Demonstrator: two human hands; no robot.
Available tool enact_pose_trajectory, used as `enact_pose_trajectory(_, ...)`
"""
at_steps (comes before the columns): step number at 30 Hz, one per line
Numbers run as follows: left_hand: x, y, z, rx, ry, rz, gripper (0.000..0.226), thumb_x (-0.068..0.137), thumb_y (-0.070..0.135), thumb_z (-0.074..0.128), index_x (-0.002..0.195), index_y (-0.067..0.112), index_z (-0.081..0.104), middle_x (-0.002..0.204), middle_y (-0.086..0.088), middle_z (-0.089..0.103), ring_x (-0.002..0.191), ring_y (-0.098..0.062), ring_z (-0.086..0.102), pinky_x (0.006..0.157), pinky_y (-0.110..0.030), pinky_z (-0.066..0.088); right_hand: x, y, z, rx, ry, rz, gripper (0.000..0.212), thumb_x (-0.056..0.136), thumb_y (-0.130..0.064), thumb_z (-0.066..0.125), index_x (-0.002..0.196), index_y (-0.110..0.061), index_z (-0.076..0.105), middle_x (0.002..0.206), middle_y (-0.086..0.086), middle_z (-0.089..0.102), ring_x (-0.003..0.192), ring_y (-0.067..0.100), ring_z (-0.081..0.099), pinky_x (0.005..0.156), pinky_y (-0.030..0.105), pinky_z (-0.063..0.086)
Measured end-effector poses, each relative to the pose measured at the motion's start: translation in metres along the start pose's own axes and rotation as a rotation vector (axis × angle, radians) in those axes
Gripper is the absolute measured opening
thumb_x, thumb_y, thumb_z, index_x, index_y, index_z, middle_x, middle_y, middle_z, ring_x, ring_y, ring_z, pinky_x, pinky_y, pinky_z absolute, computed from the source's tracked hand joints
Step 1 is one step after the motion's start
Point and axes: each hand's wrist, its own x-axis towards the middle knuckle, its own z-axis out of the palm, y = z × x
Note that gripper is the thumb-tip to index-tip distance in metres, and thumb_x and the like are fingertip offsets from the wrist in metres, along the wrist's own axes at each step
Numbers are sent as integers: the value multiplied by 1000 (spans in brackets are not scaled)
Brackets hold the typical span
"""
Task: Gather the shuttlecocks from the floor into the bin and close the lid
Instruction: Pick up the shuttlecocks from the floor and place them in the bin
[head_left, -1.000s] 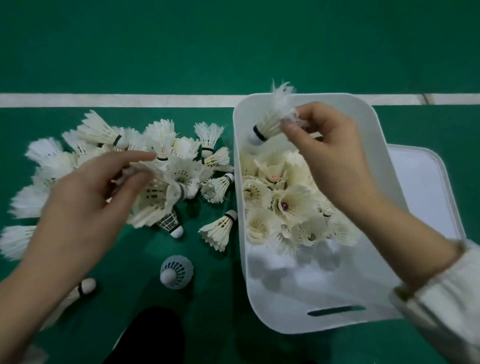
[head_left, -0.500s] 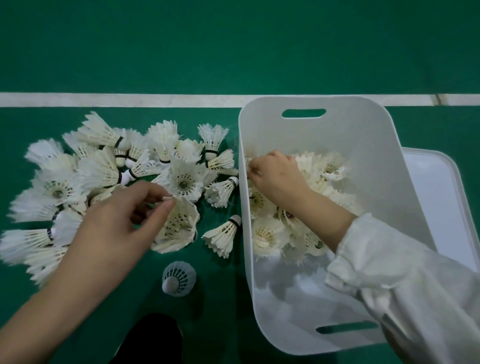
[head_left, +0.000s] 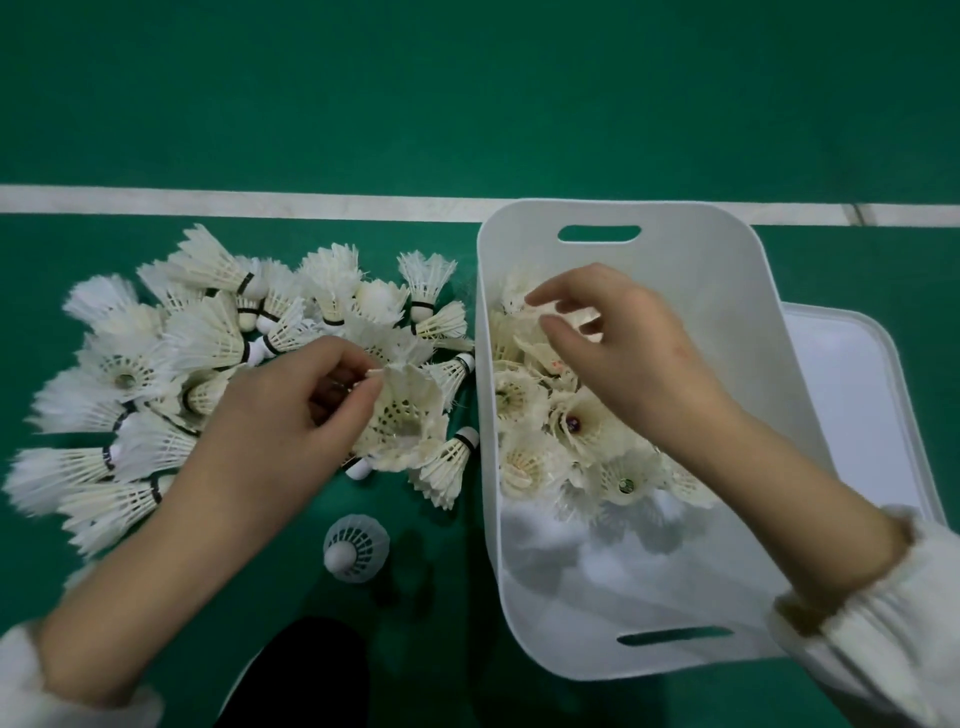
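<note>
Head view: a white plastic bin (head_left: 701, 270) is seen on the green floor (head_left: 467, 93), right of centre, uncovered, with a slot handle cut in each end wall. Its white lid (head_left: 852, 395) is laid flat on the floor at the bin's right side, partly hidden by that wall. The binned shuttlecocks (head_left: 571, 431) are heaped in the far half of the bin, mostly skirts up, cream feathers, cork bases seen down inside the cones; the near half is bare. The floor pile (head_left: 208, 338) is spread left of the bin, below the white court line (head_left: 260, 200): white and cream feather skirts, black bands, white cork tips, lying on their sides at all angles. One held shuttlecock (head_left: 405, 410) is pinched at the skirt rim by thumb and forefinger of the left hand (head_left: 291, 415), open end towards the camera, over the pile's right edge. The right hand (head_left: 623, 353) is held over the binned heap, fingers loosely spread, nothing gripped. A mesh plastic shuttlecock (head_left: 356, 545) is stood apart, base up, near the bin's left wall
</note>
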Motion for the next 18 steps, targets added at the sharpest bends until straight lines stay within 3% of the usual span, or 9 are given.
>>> enact_pose_trajectory(2,1,5,0,-16,9,12,4,85,27,60,82,29,60,69,9,64,69,-8,60,62,-24,48,-10,-17,-10,158,31,-53,14,90,-19,54,98,-26,62,101,-13,61,86,0,56,74,12,45)
enact_pose_trajectory(5,4,14,1,-53,30,40,4,86,26,59,83,26,62,71,8,65,68,-10,61,61,-24,48,-31,-38,-3,158,-169,-302,17,88,-29,56,101,-23,63,103,-11,59,81,0,56,71,12,46)
enact_pose_trajectory(9,8,21,3,-88,41,32,4,86,28,60,84,25,63,72,9,65,68,-7,62,62,-21,49,-34,-29,29,-81,-238,-474,25,84,-25,54,100,-9,66,105,6,62,93,22,61,75,38,54)
enact_pose_trajectory(14,8,23,3,-77,37,40,12,89,37,53,86,28,60,72,13,63,67,-2,58,57,-13,43,-24,-19,37,-51,-116,-517,11,79,-8,59,84,-3,68,88,12,66,81,32,61,76,29,41)
enact_pose_trajectory(18,11,13,-7,-23,14,50,25,92,46,43,90,27,61,75,10,65,70,-7,61,66,-28,48,-18,-18,23,47,-42,-422,12,83,-12,61,91,-8,68,93,5,64,85,23,60,77,27,48)
